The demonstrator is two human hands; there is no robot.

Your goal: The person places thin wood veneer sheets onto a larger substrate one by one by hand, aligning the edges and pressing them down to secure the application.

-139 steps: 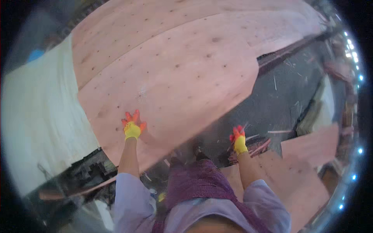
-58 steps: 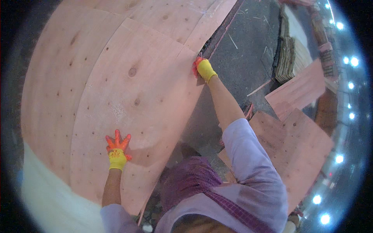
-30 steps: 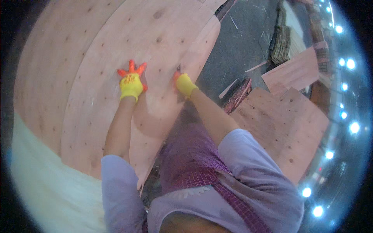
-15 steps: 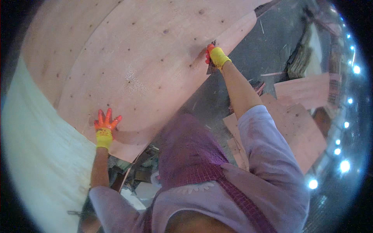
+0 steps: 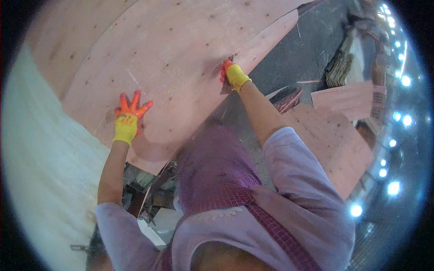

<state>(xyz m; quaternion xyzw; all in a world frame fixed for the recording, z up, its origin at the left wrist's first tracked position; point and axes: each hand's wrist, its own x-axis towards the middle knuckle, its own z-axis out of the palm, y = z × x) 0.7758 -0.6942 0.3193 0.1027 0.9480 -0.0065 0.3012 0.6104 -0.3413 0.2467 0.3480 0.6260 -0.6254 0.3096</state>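
Observation:
A large pinkish wood veneer sheet (image 5: 156, 67), dotted with small dark knots, spreads out in front of me. My left hand (image 5: 129, 110), in a yellow glove with an orange-red coated palm and fingers, lies on it with fingers spread. Near the sheet's right edge, my right hand (image 5: 230, 73) wears a matching glove and is closed around a dark tool (image 5: 225, 89). A flat, wedge-shaped part of it shows below the fist and a small dark end above. The fist hides the rest, so its exact kind is unclear.
Pale sheet material (image 5: 49, 180) hangs at the left. Veneer offcuts (image 5: 332, 140) lie on the dark floor (image 5: 289, 58) to the right, near a stack of thin sheets (image 5: 341, 67). Wood scraps (image 5: 165, 198) lie below the near edge.
My left hand has slid forward and slightly right across the veneer. My right hand, still gripping the dark tool, has come nearer and to the left along the sheet's edge.

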